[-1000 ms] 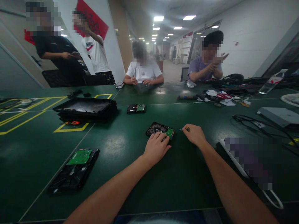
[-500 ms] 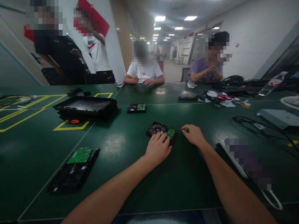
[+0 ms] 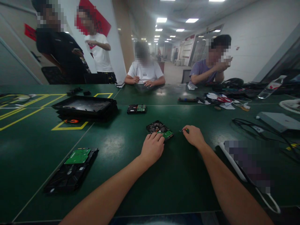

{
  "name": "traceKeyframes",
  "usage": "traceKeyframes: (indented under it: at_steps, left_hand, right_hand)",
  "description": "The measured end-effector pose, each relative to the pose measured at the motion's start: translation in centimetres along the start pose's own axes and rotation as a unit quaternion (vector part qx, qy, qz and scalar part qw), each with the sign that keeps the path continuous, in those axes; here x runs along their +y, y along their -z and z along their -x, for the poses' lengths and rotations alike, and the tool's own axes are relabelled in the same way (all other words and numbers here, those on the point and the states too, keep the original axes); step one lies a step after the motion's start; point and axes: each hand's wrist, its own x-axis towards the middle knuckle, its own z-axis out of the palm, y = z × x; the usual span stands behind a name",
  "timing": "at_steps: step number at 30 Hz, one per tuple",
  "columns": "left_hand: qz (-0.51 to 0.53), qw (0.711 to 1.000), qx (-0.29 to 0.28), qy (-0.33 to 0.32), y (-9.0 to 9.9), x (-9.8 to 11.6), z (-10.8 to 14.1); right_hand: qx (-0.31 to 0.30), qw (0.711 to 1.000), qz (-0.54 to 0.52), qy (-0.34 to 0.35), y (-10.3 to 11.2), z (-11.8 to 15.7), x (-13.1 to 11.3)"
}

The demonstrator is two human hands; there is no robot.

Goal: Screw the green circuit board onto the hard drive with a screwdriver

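Note:
A hard drive [image 3: 156,126] lies on the green table with its dark casing and green circuit board facing up. My left hand [image 3: 152,148] is closed over its near edge and hides part of the board. To the right of the drive, my right hand [image 3: 194,135] is held low over the table, thumb and forefinger pinched together. What they hold is too small and too hidden to name. Tiny shiny pieces [image 3: 180,130], perhaps screws, show just left of those fingertips.
Another hard drive [image 3: 72,170] lies at the near left, and a smaller one [image 3: 137,108] beyond my left hand. Stacked black trays [image 3: 84,106] stand at the left by an orange-handled tool [image 3: 71,121]. Cables [image 3: 248,125], a grey box [image 3: 280,121] and a bottle [image 3: 272,87] are on the right.
The hard drive has turned slightly clockwise under my left hand, which has shifted a little left. My right hand stays nearly in place. Small shiny pieces now show more clearly by its fingertips.

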Motion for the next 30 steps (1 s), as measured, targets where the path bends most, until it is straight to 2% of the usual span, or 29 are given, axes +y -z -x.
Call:
traceKeyframes:
  at_steps: [5, 8, 24, 30]
  left_hand:
    - [-0.008, 1.0, -0.004, 0.023, 0.0, -2.5, 0.8]
    - [-0.008, 0.999, -0.011, 0.034, -0.2, -3.0, 0.9]
    - [-0.005, 0.999, -0.008, 0.048, -0.3, -2.3, 0.7]
    - [0.0, 0.999, -0.009, 0.053, -0.3, -2.3, 0.7]
  right_hand:
    - [0.002, 1.0, -0.003, 0.011, 0.1, 0.1, 0.1]
    - [0.0, 1.0, 0.001, 0.022, 0.1, 0.1, -0.2]
    - [0.002, 1.0, 0.008, 0.03, 0.1, -0.2, -1.5]
    - [-0.013, 0.999, 0.029, 0.007, -0.4, 0.0, -2.7]
